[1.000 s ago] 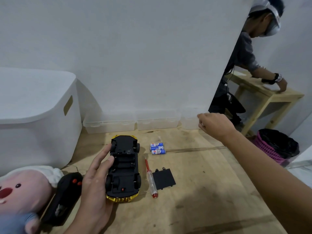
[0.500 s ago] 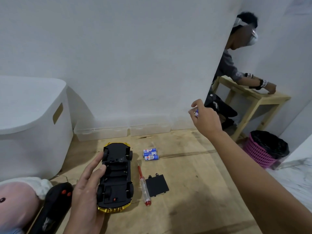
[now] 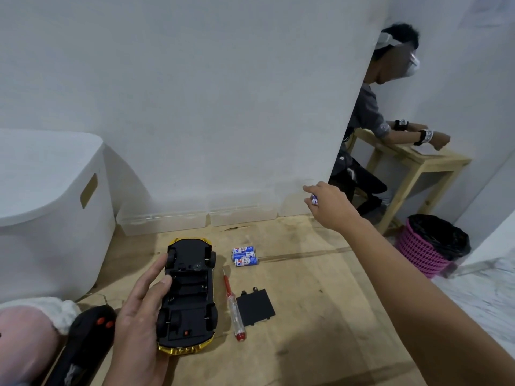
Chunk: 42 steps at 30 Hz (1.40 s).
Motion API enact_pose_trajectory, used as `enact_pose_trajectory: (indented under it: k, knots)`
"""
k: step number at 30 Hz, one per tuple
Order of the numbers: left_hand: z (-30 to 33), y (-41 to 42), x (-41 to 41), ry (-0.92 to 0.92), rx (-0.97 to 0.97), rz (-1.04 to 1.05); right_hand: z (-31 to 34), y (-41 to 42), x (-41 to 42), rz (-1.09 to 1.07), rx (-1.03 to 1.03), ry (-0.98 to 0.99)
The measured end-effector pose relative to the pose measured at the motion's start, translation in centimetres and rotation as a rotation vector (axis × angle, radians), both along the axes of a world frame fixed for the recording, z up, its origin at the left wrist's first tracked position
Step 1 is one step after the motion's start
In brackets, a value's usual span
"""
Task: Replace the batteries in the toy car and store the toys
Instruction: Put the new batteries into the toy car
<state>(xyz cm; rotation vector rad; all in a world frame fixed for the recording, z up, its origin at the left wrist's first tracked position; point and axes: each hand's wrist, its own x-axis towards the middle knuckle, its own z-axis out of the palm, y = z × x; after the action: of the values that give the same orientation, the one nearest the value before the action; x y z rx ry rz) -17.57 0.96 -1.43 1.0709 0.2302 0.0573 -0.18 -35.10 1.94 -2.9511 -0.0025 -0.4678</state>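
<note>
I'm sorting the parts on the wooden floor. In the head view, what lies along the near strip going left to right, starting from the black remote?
Black remote → left hand → toy car → screwdriver → battery cover.

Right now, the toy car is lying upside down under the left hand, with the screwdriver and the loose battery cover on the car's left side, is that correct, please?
Not quite. The head view shows the toy car upside down under the left hand, but the screwdriver and the loose battery cover lie on the car's right side, not its left.
</note>
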Motion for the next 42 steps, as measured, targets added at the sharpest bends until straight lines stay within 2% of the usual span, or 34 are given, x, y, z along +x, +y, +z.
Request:
enact_pose_trajectory:
  k: [19, 25, 33, 42]
  knots:
    - [0.1, 0.0, -0.3, 0.013, -0.007, 0.005, -1.3, 0.2, -3.5, -0.038, -0.205, -0.065]
    - [-0.1, 0.0, -0.3, 0.007, 0.004, 0.003, -3.1, 0.2, -4.2, -0.047, -0.124, -0.119]
    - [-0.3, 0.1, -0.1, 0.005, 0.004, -0.005, -6.2, 0.1, -4.7, -0.030, -0.114, -0.073]
    - [-0.5, 0.0, -0.1, 0.000, 0.005, -0.010, -5.5, 0.4, -3.9, -0.047, -0.115, -0.154]
